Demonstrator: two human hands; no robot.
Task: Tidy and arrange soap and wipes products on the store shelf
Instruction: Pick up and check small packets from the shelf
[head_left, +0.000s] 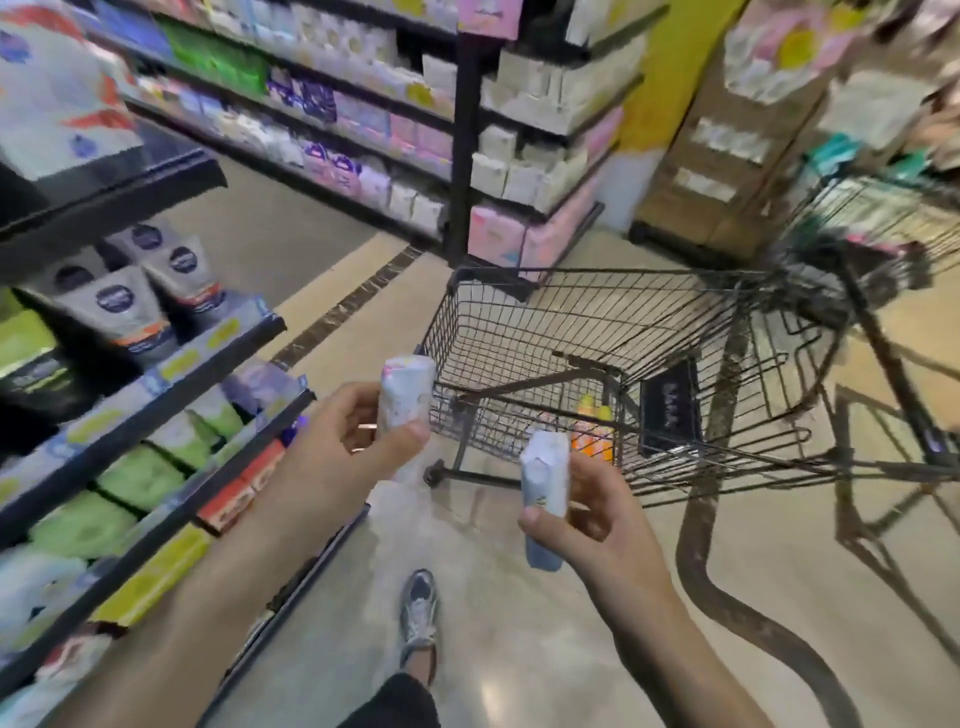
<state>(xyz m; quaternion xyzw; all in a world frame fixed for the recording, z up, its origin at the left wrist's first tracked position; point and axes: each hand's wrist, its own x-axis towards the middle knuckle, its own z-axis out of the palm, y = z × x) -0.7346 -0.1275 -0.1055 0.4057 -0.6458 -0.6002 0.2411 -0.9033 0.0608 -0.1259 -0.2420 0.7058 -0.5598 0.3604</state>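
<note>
Black store shelf (156, 405) at left carries green packs (140, 475), grey tubes (130, 317) and red boxes (244, 491); a wire cart (597, 332) stands on the tan floor (519, 623).

Black wire cart (597, 332), grey sneaker (418, 608)

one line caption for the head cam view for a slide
Each hand, left hand and right hand, grips a pale wipes pack beside a wire shopping cart.
</note>
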